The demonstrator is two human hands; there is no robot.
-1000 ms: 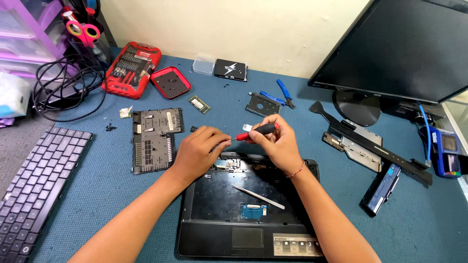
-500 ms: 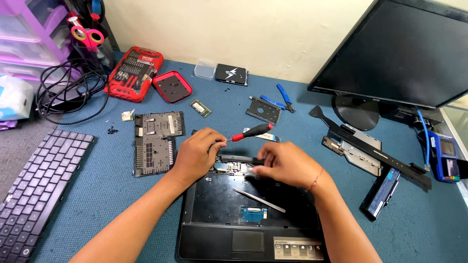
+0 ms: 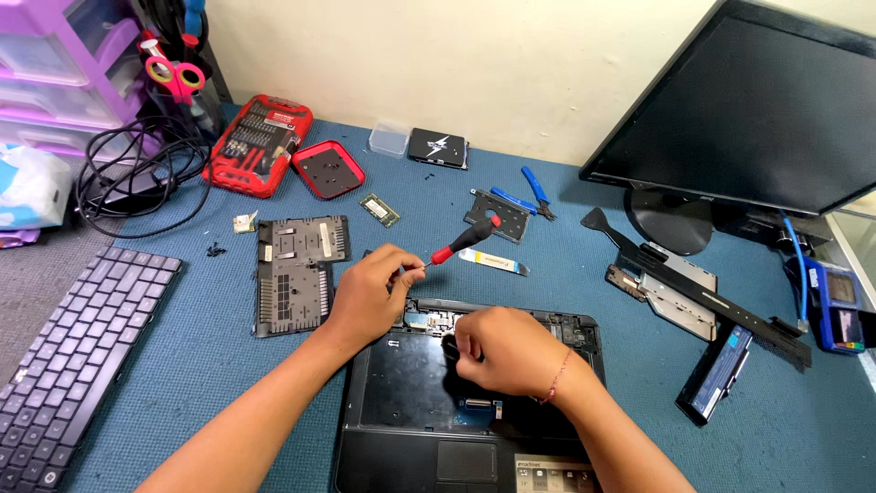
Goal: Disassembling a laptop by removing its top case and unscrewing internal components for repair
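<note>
Since the earlier frame the red-handled screwdriver [image 3: 461, 242] has passed from my right hand to my left hand [image 3: 370, 294], which now pinches its tip end so the handle points toward one o'clock over the blue mat [image 3: 182, 365]. At nine o'clock lies the loose keyboard [image 3: 78, 342], with the black bottom cover [image 3: 294, 272] just left of my left hand and the red bit case [image 3: 258, 146] at eleven o'clock. My right hand [image 3: 502, 351] has dropped onto the opened laptop base [image 3: 401, 402] at six o'clock, fingers curled shut around a small dark part I can't make out. At two o'clock stands the monitor [image 3: 757, 110], and the battery [image 3: 714, 374] lies at three.
</note>
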